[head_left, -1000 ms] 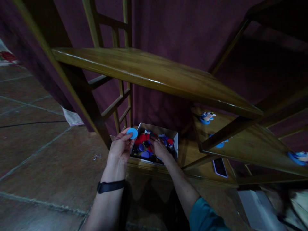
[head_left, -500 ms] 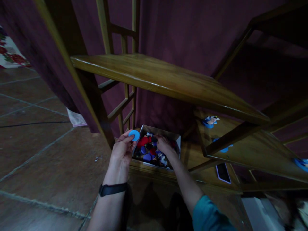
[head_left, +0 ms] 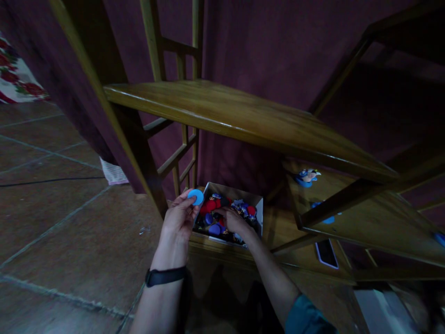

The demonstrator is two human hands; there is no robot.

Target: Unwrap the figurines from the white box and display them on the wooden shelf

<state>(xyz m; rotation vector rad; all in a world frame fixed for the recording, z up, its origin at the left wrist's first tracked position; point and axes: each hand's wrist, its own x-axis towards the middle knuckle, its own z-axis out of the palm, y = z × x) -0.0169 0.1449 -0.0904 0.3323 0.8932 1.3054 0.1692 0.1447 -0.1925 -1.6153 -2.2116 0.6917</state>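
Observation:
My left hand (head_left: 178, 217), closed, pinches a flat light-blue disc (head_left: 196, 197) between thumb and fingers, just left of an open white cardboard box (head_left: 260, 218). Inside the box lie small figures and pieces, among them a red piece (head_left: 208, 207), a purple round piece (head_left: 214, 229) and several blue-and-white figures (head_left: 239, 204). My right hand (head_left: 233, 220) reaches down into the box with its fingers stretched among the pieces. The fingertips are partly hidden in shadow, and I see nothing held there.
The box stands on the low board of a wooden shelf unit (head_left: 243, 116). A higher board overhangs it. To the right, a small figure on a blue base (head_left: 306, 177) and another blue piece (head_left: 323, 212) sit on a shelf. Below them lies a phone (head_left: 327, 253).
My right hand has shifted left and slightly down within the box, uncovering pieces on its right side. My left hand still holds the disc in nearly the same place.

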